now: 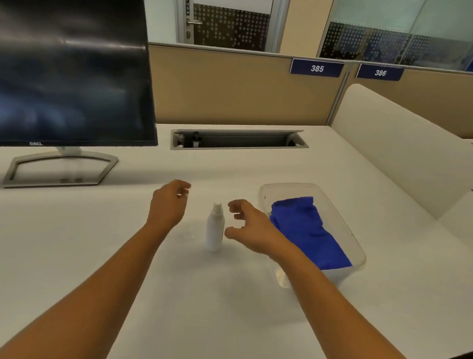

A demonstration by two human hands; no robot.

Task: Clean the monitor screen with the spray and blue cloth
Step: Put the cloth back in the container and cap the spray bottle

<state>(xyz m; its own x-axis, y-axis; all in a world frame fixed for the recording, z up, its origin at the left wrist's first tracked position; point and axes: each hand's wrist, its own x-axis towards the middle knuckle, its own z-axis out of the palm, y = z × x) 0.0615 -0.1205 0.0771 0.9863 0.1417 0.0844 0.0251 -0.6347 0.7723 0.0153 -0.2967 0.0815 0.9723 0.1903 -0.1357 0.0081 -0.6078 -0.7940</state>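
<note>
While both hands hover released, nothing is grasped.
Upright spray bottle (pixel 215 226) stands just left of the right grip (pixel 247 227), nearer than the left grip (pixel 169 202).

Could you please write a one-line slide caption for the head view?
Both open hands, left and right, flank an upright white spray bottle; folded blue cloth waits in its clear plastic tub.

Even, soft overhead light left only faint shadows on the table (pixel 82 252). The monitor (pixel 63 66) screen carried hazy reflections. Straight edges bowed towards the frame's borders, and detail was slightly soft.
</note>
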